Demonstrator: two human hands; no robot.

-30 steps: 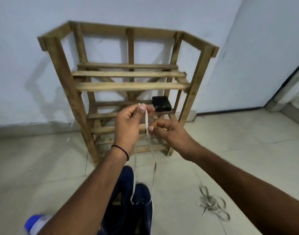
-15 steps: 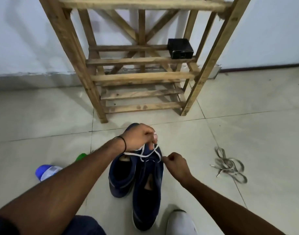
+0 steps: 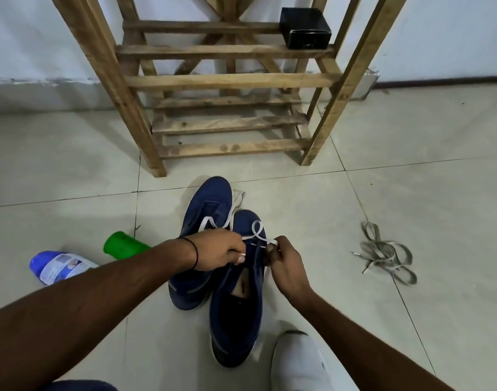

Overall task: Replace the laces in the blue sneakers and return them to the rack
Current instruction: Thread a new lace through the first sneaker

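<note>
Lace [image 3: 258, 238], flat and white, loops over navy fabric sneaker [image 3: 245, 219]; left hand [image 3: 219, 251] and right hand [image 3: 284, 263] apparently pinch it

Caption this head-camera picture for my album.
Left hand and right hand pinch a white lace on the nearer blue sneaker, before a wooden rack.

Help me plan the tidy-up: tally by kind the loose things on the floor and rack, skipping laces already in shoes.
Blue sneakers: 2
Grey lace bundle: 1
Green container: 1
Blue-and-white bottle: 1
Black box: 1
Total: 6
</note>
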